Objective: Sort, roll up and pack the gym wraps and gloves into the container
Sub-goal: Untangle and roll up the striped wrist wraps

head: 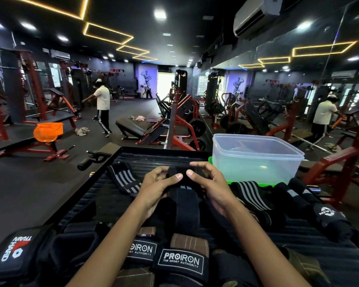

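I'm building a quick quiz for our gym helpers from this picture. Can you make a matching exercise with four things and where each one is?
Things:
1. black wrap
2. clear container
3. PROIRON gloves
4. orange tub

Places:
A. on a bench out on the gym floor, far left
B. held at its far end by both hands, left hand and right hand
C. nearest the camera, between the forearms
D. standing at the tray's far right corner, nothing inside

Pairs: 1-B, 2-D, 3-C, 4-A

both forearms reach forward, left hand [157, 186] and right hand [210, 186] close together (fingers curled, pinching).
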Motion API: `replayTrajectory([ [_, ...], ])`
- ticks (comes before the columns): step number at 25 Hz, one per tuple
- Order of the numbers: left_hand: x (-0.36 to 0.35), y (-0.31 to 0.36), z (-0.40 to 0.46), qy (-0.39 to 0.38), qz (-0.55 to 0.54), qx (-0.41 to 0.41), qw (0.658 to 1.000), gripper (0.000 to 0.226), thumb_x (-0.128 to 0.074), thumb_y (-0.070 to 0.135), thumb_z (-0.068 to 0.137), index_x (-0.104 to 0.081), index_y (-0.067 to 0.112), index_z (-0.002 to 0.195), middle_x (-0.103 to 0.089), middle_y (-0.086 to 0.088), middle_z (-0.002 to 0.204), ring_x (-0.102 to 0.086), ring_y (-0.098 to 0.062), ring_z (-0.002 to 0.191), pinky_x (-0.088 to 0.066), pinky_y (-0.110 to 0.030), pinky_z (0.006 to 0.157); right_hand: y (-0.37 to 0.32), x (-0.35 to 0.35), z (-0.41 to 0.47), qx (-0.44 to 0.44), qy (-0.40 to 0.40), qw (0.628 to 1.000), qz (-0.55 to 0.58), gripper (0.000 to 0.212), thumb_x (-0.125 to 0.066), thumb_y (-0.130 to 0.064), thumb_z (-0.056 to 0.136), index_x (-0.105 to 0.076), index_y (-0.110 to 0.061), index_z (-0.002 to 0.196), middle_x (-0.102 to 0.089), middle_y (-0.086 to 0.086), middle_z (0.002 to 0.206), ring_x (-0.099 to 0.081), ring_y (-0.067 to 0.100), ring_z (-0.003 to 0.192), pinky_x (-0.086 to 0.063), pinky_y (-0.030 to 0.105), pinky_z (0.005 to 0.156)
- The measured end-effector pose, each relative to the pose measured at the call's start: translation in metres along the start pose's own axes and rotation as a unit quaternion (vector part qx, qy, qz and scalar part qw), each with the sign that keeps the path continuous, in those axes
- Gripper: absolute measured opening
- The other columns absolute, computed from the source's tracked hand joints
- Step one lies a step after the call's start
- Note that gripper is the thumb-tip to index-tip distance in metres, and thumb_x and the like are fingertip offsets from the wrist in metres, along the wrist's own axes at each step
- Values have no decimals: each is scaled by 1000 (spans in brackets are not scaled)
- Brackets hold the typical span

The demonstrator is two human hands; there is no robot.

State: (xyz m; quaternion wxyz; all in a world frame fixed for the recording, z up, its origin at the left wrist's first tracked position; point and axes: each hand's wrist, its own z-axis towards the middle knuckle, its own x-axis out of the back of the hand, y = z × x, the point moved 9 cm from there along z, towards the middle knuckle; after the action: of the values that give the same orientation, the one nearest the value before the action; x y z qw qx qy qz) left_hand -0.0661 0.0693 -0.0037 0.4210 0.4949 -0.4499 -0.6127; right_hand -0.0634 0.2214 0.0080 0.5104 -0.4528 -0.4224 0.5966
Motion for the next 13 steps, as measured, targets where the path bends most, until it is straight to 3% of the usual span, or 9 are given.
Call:
replayTrajectory([
  [5,-4,2,-1,-20,-11,-9,1000,29,-69,-2,81,-60,11,105,-72,-5,94,-71,-15,83,-56,-25,62,5,1,-1,-42,2,998,38,35,-76,-3,77,-62,-3,108,-69,10,95,-67,18,79,-53,24,57],
  [9,-6,0,-1,-23,-30,5,999,12,-64,16,89,-62,11,99,-70,-6,92,-70,-13,81,-57,-25,62,3,-2,0,-32,-15,999,40,35,-75,4,75,-63,-8,105,-69,9,98,-67,20,86,-53,26,59],
  [13,-6,-7,0,-20,-56,43,997,14,-62,20,91,-59,7,93,-71,-8,83,-71,-15,74,-57,-27,59,0,-7,-2,-18,-29,999,15,36,-74,8,74,-63,-8,105,-69,6,101,-67,15,87,-53,24,60],
])
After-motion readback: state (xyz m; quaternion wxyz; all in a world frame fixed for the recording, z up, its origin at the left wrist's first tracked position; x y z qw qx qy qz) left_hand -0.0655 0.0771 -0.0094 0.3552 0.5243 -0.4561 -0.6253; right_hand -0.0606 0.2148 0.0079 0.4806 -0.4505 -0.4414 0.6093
